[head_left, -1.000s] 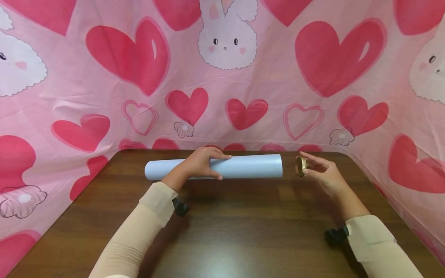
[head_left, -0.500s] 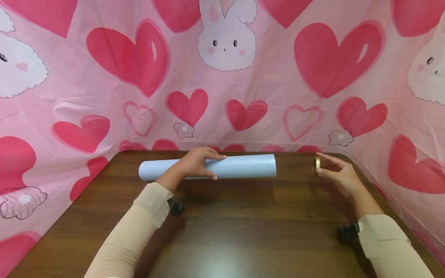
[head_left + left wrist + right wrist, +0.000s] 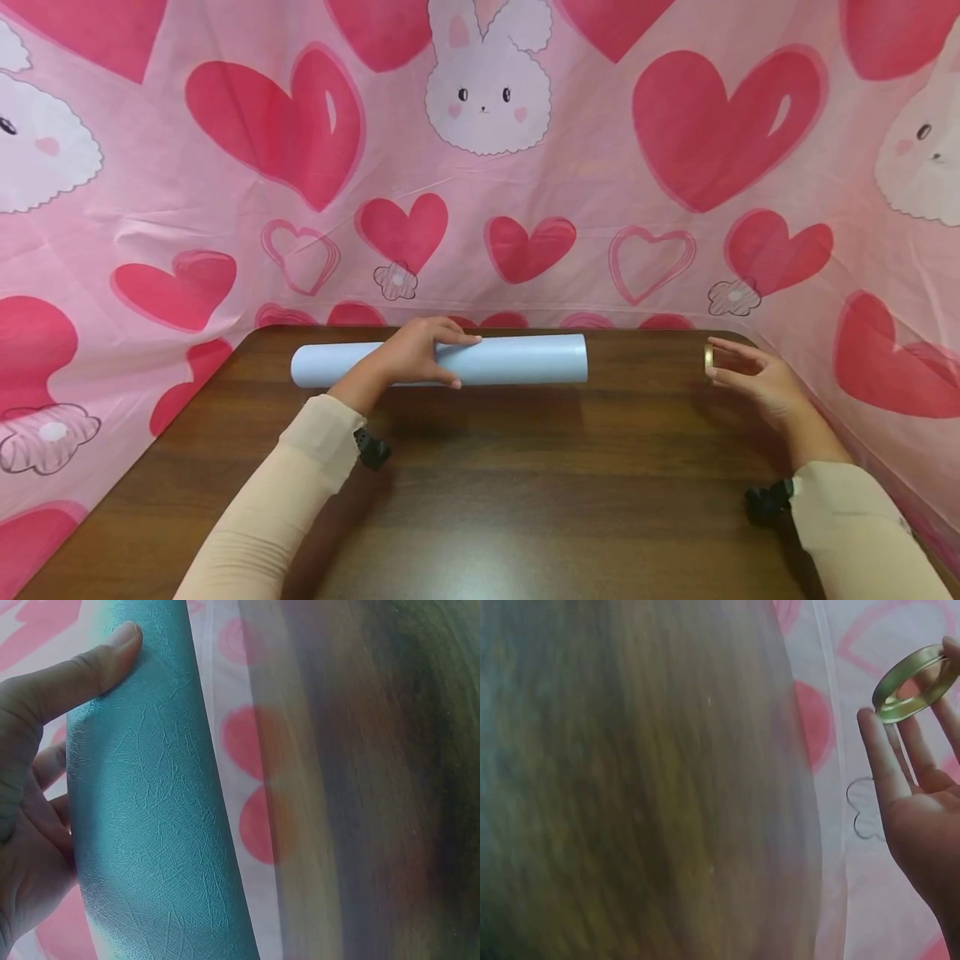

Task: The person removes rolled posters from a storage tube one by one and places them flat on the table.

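My left hand (image 3: 408,354) grips a long light blue roll (image 3: 521,360), held nearly level above the table's far part. In the left wrist view the roll (image 3: 157,802) has a finely creased surface; the thumb lies across its front and the fingers pass behind it. Off to the right, my right hand (image 3: 772,390) pinches a small gold ring (image 3: 708,362), seen almost edge-on. The right wrist view shows the ring (image 3: 911,684) open through its middle, with fingertips at its edge. A wide gap separates ring and roll.
A dark brown wooden table (image 3: 480,467) with rounded far corners lies under both hands. Pink cloth (image 3: 585,183) with hearts and rabbits hangs behind it and along both sides.
My right hand has moved right with the gold ring, away from the roll's end, and the ring has turned edge-on. My left hand and the roll have shifted slightly left.
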`<state>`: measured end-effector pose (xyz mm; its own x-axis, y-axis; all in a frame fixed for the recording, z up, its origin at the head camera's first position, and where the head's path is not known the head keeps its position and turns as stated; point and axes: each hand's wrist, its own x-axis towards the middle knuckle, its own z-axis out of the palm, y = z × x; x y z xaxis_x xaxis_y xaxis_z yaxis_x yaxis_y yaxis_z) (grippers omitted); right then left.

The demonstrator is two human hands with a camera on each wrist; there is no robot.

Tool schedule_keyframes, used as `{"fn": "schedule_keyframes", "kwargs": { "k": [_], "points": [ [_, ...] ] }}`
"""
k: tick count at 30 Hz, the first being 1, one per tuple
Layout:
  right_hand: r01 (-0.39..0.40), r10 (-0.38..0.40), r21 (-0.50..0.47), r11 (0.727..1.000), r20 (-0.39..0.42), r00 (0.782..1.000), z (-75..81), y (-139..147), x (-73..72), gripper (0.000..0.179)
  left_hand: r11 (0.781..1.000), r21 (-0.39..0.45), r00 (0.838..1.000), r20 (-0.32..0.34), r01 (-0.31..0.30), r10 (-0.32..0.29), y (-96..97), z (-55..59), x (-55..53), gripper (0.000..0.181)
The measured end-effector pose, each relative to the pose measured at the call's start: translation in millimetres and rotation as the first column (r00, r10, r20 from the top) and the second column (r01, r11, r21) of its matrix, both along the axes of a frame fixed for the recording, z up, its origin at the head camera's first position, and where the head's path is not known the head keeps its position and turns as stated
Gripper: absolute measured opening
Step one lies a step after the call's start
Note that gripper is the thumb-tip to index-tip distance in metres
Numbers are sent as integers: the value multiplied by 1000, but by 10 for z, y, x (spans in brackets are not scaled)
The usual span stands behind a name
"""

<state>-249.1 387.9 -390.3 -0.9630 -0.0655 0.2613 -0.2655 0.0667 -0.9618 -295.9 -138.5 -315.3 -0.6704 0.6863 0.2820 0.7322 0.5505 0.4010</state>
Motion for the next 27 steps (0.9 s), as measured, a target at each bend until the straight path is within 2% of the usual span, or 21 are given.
{"fn": "schedule_keyframes", "kwargs": {
  "k": [4, 7, 11, 16, 20, 27],
  "points": [
    [106, -110, 181, 978, 9, 994, -28, 87, 2, 44, 1000, -4, 1000, 1, -10, 10, -24, -3, 0, 67],
    [173, -184, 311, 934, 6, 983, -48, 121, 4, 45, 1000, 1, 1000, 6, -17, 17, -39, -9, 4, 66],
    [227, -255, 465, 856, -4, 967, -58, 119, -18, 60, 1000, 6, 999, 15, -28, 28, -51, -13, 12, 66],
    [208, -261, 620, 756, -5, 965, -86, 108, -86, 64, 999, 11, 999, 17, -33, 33, -58, -6, 14, 65],
    [197, -256, 700, 686, -21, 967, -129, 115, -138, 63, 999, 14, 999, 15, -30, 30, -61, -13, 7, 66],
    [163, -246, 787, 596, -15, 969, -151, 139, -156, 64, 1000, 8, 1000, 20, -22, 21, -45, -49, -11, 67]
  ]
}}
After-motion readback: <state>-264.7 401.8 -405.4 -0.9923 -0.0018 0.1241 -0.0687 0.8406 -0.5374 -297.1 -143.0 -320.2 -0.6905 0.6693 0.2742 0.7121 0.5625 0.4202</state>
